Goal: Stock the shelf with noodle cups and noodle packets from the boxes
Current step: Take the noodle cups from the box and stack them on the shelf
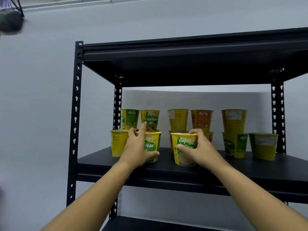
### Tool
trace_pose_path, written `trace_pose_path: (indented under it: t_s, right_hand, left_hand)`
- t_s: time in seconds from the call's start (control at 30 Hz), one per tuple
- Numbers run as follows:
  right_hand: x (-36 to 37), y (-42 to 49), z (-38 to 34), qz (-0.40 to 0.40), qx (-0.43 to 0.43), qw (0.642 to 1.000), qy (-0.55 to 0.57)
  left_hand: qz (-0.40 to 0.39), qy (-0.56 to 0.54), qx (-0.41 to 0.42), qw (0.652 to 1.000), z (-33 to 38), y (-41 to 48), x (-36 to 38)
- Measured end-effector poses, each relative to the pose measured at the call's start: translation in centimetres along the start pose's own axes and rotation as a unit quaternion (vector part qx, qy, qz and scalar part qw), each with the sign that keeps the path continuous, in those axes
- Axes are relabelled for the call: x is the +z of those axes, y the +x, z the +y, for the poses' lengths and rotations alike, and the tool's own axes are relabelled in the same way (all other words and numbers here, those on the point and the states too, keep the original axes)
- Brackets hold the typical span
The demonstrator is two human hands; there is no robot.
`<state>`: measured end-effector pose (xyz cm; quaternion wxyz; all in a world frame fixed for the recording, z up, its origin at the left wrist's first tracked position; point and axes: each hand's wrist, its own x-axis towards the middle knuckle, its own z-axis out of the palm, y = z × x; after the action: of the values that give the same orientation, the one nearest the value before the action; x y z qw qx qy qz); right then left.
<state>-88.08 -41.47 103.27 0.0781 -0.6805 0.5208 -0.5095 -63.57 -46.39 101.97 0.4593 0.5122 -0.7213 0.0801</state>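
The left vegetarian cup (pixel 152 145), gripped by the left hand (pixel 138 147), and the right vegetarian cup (pixel 184 148), gripped by the right hand (pixel 201 150), are held at the black shelf's (pixel 250 165) front and are best pushed back level, clear of the stacked cups (pixel 178 120) behind; at least twelve cups are counted, no packets.

That blurry dark round thing (pixel 10 20) is cut off by the left edge, no clue what it is. The black metal shelf rack (pixel 250 167) runs off the right side. 1 yellow-and-orange paper noodle cup (pixel 210 136) is mostly hidden behind the right hand (pixel 202 150).
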Motion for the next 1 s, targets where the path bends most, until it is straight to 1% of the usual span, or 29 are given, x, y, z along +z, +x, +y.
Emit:
trace_pose_path:
  t_s: [0.17, 0.23, 0.43, 0.53, 0.7, 1.0]
  right_hand:
    - [0.4, 0.7, 0.6, 0.021, 0.025, 0.999, 0.02]
    - [0.4, 0.9, 0.6, 0.025, 0.037, 0.999, 0.031]
    - [0.7, 1.1, 1.1, 0.006, 0.07, 0.997, 0.028]
    - [0.7, 1.1, 1.2, 0.011, 0.088, 0.996, 0.032]
    - [1.0, 1.5, 1.6, -0.002, 0.113, 0.994, 0.003]
    - [1.6, 1.6, 1.5, -0.048, 0.092, 0.992, -0.067]
  left_hand:
    - [0.006, 0.001, -0.087, 0.996, 0.4, 0.3, 0.2]
    - [0.003, 0.012, -0.102, 0.995, 0.3, 0.5, 0.3]
    - [0.006, 0.021, -0.115, 0.993, 0.3, 0.7, 0.4]
    - [0.005, 0.03, -0.119, 0.992, 0.3, 0.8, 0.5]
    - [-0.012, 0.049, -0.129, 0.99, 0.5, 0.9, 0.5]
    - [-0.007, 0.078, -0.111, 0.991, 0.2, 0.3, 0.5]
